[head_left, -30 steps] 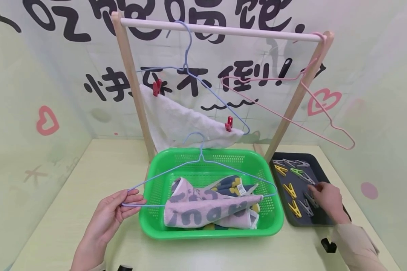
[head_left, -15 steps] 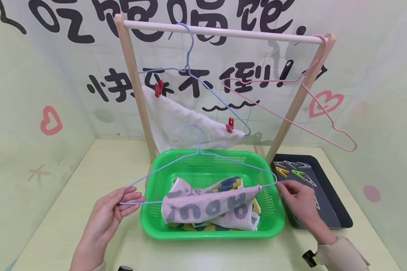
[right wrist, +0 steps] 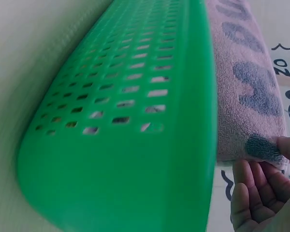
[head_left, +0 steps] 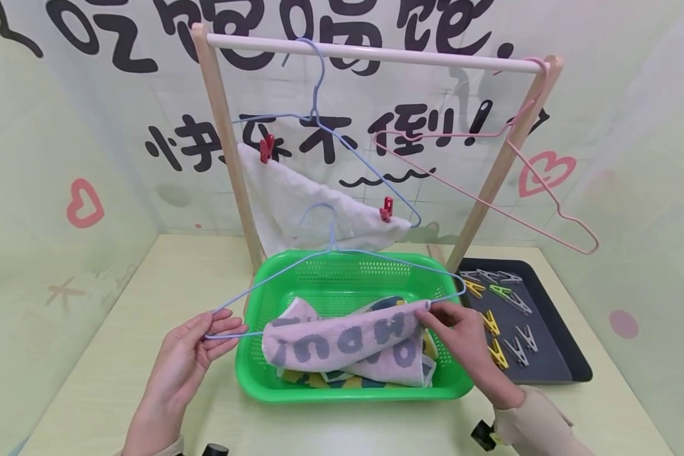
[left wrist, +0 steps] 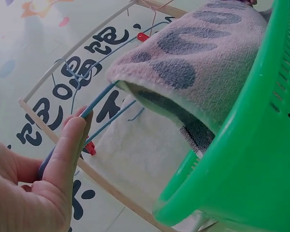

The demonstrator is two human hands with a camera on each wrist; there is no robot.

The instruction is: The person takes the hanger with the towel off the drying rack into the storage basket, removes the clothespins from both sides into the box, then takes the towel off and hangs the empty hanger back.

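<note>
My left hand (head_left: 190, 354) grips the left end of a blue wire hanger (head_left: 262, 277), which is held over a green basket (head_left: 353, 394). A pink towel (head_left: 342, 339) with grey lettering hangs folded over the hanger's bottom bar. My right hand (head_left: 462, 329) pinches the towel's upper right corner by that bar. In the right wrist view the thumb lies on the towel (right wrist: 251, 92) and the other fingers are beneath it. The left wrist view shows the hanger's bar (left wrist: 104, 96) running from my fingers into the towel's fold.
Behind the basket stands a rack (head_left: 370, 50). On it hang a pink hanger (head_left: 450, 180) and a blue hanger (head_left: 365, 164) with a white towel (head_left: 319, 206) under red clothespins (head_left: 266, 148). A black tray (head_left: 564, 354) of several clothespins lies to the right. A patterned cloth (head_left: 365, 381) lies in the basket.
My right hand has moved left from the clothespin tray, past the hanger's right end, to the towel's corner. The held hanger and towel have risen slightly. My left hand has kept its grip.
</note>
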